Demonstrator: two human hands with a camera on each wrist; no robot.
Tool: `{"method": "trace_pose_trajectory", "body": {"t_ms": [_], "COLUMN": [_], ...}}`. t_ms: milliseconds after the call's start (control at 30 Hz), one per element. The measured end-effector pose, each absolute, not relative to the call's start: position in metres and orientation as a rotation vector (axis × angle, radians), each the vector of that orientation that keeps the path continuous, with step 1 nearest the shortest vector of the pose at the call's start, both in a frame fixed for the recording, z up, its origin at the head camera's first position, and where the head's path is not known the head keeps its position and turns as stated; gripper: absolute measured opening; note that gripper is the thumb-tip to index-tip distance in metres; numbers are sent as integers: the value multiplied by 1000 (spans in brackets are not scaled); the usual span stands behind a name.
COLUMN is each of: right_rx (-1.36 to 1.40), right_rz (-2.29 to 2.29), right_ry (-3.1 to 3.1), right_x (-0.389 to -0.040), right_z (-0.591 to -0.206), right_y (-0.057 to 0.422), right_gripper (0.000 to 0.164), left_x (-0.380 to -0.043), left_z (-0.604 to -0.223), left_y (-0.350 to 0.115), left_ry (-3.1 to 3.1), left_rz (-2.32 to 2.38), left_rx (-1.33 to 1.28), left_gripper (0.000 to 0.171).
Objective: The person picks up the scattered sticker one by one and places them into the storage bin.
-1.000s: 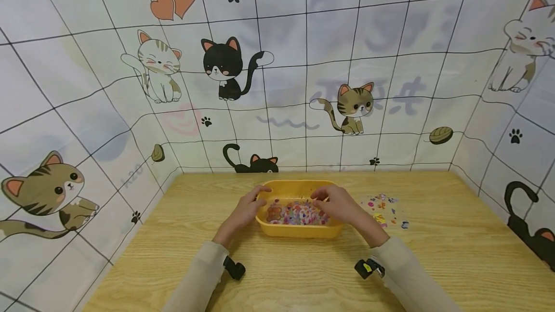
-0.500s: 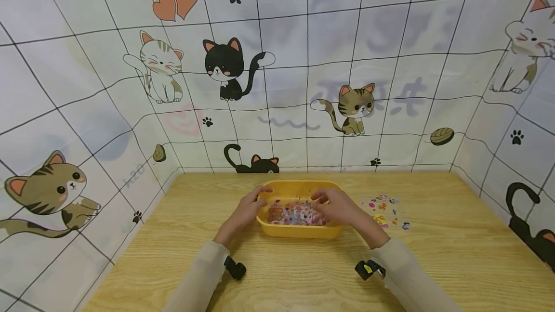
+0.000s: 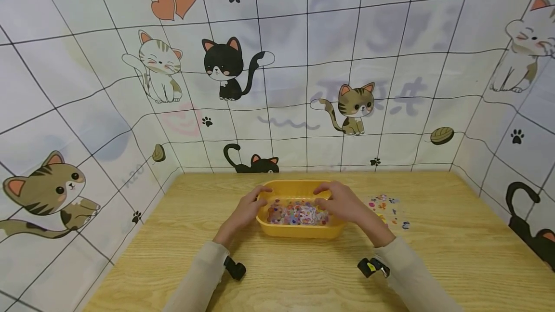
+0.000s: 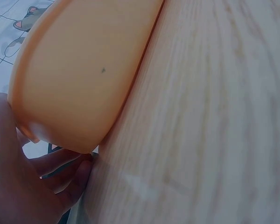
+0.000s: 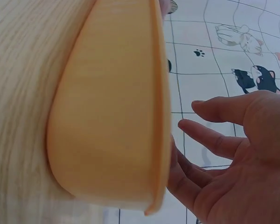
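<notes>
A yellow plastic tub (image 3: 299,231) stands on the table in the head view. Many small colourful stickers (image 3: 299,214) cover its floor, with a larger whitish one among them. My left hand (image 3: 248,207) holds the tub's left end, thumb over the rim and fingers against the outside; the left wrist view shows those fingers bent under the tub wall (image 4: 88,70). Over the tub's right end is my right hand (image 3: 344,203). Its thumb and index finger stand apart with nothing visible between them. In the right wrist view its other fingers (image 5: 189,179) lie near the rim.
More loose stickers (image 3: 383,203) lie on the wooden table (image 3: 295,278) to the right of the tub, partly behind my right hand. A cat-printed white cloth (image 3: 295,76) surrounds the table at the back and sides.
My right thumb and index finger have spread apart, and that hand has shifted slightly right. The brown bear sticker at the tub's left shows less clearly. My left hand stays put.
</notes>
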State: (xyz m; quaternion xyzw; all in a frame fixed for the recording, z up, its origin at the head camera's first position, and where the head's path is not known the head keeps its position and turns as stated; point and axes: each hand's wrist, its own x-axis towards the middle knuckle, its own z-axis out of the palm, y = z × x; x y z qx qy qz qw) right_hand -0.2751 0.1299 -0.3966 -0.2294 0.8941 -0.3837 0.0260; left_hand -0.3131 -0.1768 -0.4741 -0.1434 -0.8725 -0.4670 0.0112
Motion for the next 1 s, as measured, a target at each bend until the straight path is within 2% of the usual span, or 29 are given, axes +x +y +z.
{"method": "trace_pose_trajectory", "body": {"t_ms": [633, 1000], "right_rx": [-556, -485], "right_rz": [-1320, -1075], "right_ry": [2904, 3032], "right_x": [-277, -288], "right_z": [-353, -364], "right_y": [198, 235], "right_gripper": [32, 37], "left_x": [-313, -313], "left_z": [-474, -473], "left_y": [-177, -176], "left_ry": [-2715, -2728], "left_rz": [-1470, -1470], "left_rx": [-444, -445], "left_gripper": [39, 39]}}
